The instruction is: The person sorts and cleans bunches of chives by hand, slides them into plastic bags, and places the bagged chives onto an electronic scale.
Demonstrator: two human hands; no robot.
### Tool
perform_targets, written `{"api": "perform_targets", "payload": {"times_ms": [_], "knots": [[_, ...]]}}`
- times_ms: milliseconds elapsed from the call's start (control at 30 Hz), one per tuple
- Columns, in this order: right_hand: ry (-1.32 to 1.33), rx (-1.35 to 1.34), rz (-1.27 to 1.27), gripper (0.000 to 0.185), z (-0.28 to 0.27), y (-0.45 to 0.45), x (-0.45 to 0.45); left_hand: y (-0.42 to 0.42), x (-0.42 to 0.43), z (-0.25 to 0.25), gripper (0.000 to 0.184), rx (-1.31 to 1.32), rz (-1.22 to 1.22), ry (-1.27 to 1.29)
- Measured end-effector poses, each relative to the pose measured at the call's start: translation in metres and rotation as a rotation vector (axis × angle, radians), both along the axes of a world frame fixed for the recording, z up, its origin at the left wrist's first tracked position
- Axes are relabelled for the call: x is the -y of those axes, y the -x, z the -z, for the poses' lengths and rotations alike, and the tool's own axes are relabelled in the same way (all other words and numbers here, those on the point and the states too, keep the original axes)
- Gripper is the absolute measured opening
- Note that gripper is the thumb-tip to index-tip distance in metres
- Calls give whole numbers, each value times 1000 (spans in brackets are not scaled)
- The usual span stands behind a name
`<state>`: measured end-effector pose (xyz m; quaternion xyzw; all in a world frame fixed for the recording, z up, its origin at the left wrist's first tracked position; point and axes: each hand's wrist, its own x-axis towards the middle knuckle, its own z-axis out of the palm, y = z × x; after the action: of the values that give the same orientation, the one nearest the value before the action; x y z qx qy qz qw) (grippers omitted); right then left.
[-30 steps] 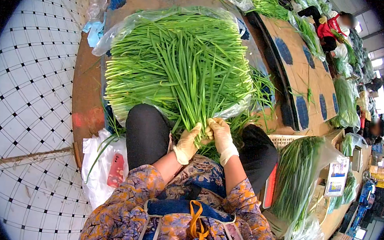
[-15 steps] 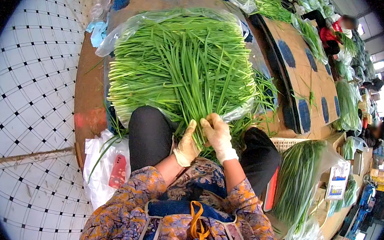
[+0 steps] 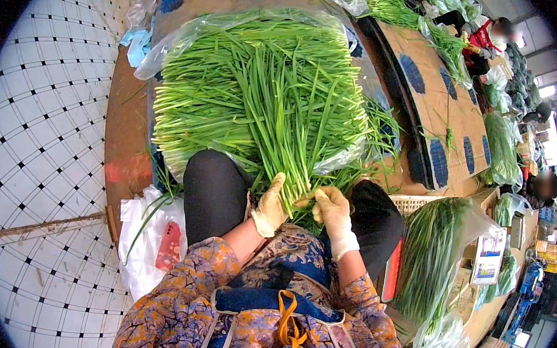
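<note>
A bunch of long green stalks (image 3: 280,134) fans out from my gloved left hand (image 3: 271,206), whose fingers are wrapped round its pale lower ends. Just right of those ends, my gloved right hand (image 3: 332,212) is pinched closed; whatever its fingertips hold is too small to make out. Beyond the hands lies a wide stack of the same green stalks (image 3: 199,94), resting on clear plastic sheeting (image 3: 152,63). Loose greens lie between my knees, below the bunch.
At left are a white bag (image 3: 136,248) and a red phone (image 3: 169,246). Bagged greens (image 3: 430,260) and a crate (image 3: 415,204) stand at right, beside cardboard sheets (image 3: 430,101). Two people (image 3: 485,40) (image 3: 544,187) are farther off at right.
My right hand has moved off the bunch to the right and slightly down. My left hand keeps its grip on the stalks. The person in red has shifted posture.
</note>
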<state>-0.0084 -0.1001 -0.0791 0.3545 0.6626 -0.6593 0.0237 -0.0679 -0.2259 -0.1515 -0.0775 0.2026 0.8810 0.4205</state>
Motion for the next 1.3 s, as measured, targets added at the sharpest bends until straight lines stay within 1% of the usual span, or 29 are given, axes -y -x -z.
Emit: {"api": "perform_targets", "payload": {"times_ms": [33,67,100,167,200,233,300,367,400,433,500,567,600,633,700,733,800,833,900,967,1033,1067,1100,1167,1200,1233,1300], "knots": [[-109,-41,-40,18,-8,10,9,-2,0,3,44,53,-38,-23],[-290,-84,-111,18,-3,21,11,-3,1,4,43,-21,-53,-53],[-641,-140,-247,18,-1,31,13,-4,1,6,43,-25,-51,-49],[-902,-73,-419,18,-8,58,23,-4,3,-2,43,77,-85,71],[-902,-76,-416,18,-1,65,23,-5,4,-6,43,74,-74,150],[-922,-119,-452,18,14,70,21,-4,5,-4,43,71,-73,151],[-944,-165,-491,19,32,73,17,-2,5,3,44,58,-76,32],[-498,-107,-94,23,30,66,12,-1,5,-5,44,24,-83,19],[-604,-21,-107,24,28,61,6,-1,5,-8,46,7,-94,-26],[-607,-82,-87,23,26,57,4,-1,4,-11,50,-15,-99,-70],[-631,-7,-97,23,21,55,2,-2,1,-5,49,0,-98,-44],[-843,-253,-208,25,12,57,11,-2,0,-5,43,46,-77,-15],[-903,-264,-298,26,5,57,15,-4,0,-6,41,87,-101,14],[-997,-254,-414,27,3,59,18,-5,1,-5,41,87,-100,14],[-1084,-29,-626,29,-1,63,23,-7,4,1,41,86,-134,-22],[-1085,-27,-625,29,3,62,20,-5,2,-1,40,175,-147,17],[-1011,-91,-559,29,16,61,9,-3,1,5,41,147,-137,11],[-1011,-90,-565,29,19,59,6,-3,2,4,42,122,-128,10],[-728,-50,-394,29,25,56,1,-3,1,2,43,79,-131,-26],[-725,-55,-378,32,14,61,4,-3,2,0,44,37,-91,-48],[-751,112,-461,34,6,69,6,-2,1,0,44,45,-82,-34],[-865,97,-493,36,2,72,9,-2,1,1,44,53,-79,-20],[-864,97,-491,36,2,76,9,-2,1,1,44,53,-78,-18],[-875,217,-559,39,3,83,9,-2,1,1,44,91,-94,29],[-830,142,-479,34,8,81,8,-2,1,1,44,90,-94,29],[-831,140,-480,34,7,79,7,-2,3,1,45,54,-80,25],[-655,68,-327,27,7,71,7,-1,3,2,47,21,-70,22]]}}
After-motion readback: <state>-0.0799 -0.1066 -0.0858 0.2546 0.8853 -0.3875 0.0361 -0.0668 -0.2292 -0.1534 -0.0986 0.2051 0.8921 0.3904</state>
